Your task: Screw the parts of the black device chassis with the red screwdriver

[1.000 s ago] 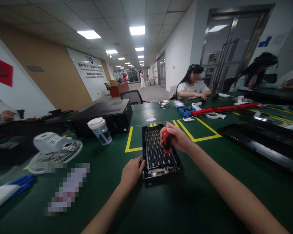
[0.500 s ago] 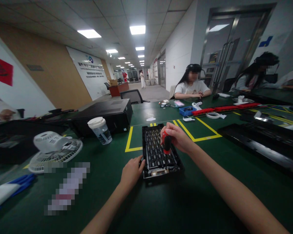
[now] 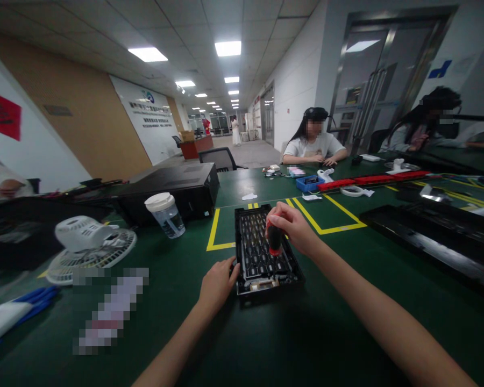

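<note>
A black, gridded casing (image 3: pixel 250 242) lies on the green table (image 3: pixel 326 322) between yellow tape lines. Over its near end, the right hand (image 3: pixel 292 223) has its fingers clamped around a red-and-black screwdriver (image 3: pixel 273 239). The left hand (image 3: pixel 220 279) touches the casing's left edge; whether its fingers grip, I can't tell. Farther left stands a lidded cup (image 3: pixel 166 216).

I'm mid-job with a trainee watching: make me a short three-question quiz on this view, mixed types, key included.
1. Which hand grips the screwdriver?
2. True or false: the left hand is holding the lidded cup.
3. Which lies farther left than the left hand? A) blue bin B) white fan C) red strip

Key:
1. The right hand.
2. False; it is at the left edge of the black tray.
3. B
</note>
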### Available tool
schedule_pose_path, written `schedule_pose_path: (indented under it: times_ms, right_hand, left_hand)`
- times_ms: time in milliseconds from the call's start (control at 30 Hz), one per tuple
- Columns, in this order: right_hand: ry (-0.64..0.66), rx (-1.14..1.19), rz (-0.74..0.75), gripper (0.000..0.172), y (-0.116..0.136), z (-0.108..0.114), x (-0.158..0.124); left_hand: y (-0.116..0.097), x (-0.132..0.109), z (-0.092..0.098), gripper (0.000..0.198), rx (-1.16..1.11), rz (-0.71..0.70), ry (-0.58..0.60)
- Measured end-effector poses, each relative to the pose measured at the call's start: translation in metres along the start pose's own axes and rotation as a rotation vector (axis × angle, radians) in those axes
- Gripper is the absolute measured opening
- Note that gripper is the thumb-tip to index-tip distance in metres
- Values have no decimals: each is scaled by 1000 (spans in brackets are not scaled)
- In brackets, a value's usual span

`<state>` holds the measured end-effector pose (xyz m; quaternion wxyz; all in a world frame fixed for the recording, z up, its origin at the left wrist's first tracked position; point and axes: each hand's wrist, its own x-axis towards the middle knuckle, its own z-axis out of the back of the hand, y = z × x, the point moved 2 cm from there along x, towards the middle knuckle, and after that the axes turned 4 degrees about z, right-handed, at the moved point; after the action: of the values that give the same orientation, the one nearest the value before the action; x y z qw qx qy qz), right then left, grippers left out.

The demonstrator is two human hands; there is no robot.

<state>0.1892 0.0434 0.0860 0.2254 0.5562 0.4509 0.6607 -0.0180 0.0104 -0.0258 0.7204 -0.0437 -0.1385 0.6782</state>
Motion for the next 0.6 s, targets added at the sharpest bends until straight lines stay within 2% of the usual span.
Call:
schedule_pose_path:
  times_ms: [600]
  right_hand:
    - [-124, -227, 59, 30, 9, -4, -2]
  left_hand:
    - [1, 0, -2, 40, -21, -15, -12]
